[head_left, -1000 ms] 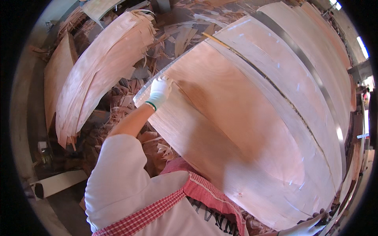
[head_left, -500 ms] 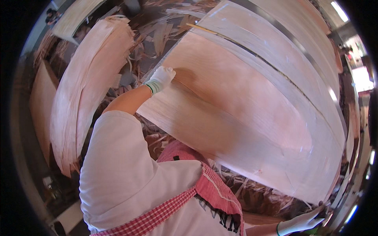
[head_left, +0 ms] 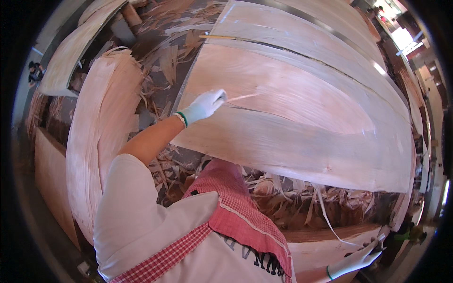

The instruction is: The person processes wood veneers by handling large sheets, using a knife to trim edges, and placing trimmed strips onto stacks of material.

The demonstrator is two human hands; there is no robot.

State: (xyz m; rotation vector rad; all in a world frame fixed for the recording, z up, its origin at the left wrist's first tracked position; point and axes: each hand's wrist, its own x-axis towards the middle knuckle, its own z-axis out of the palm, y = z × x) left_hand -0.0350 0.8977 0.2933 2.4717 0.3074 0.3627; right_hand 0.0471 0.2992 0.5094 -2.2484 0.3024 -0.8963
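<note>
My left hand point(head_left: 204, 105), in a white knitted glove with a green cuff, is closed in a pinch over the large sheet of wood veneer point(head_left: 292, 141). A thin pale veneer strip point(head_left: 244, 97) runs out of its fingers to the right. Just below the strip, an uneven seam separates a pinkish veneer piece point(head_left: 264, 75) from the paler part nearer me. My right hand point(head_left: 354, 263), also gloved, is low at the right with fingers spread, beyond the sheet's near edge. A narrow dangling strip point(head_left: 325, 212) ends close to its fingers; I cannot tell if they touch.
A long yellow-and-dark rod or band point(head_left: 264, 43) crosses the far part of the sheet. Stacked veneer point(head_left: 101, 127) lies to the left, with torn scraps point(head_left: 165, 61) between the stacks and more scraps point(head_left: 311, 203) below the near edge. Another person point(head_left: 35, 73) is far left.
My left hand has moved right and slightly down, and a thin veneer strip now shows in its fingers. My view has shifted, and a dangling strip shows near my right hand.
</note>
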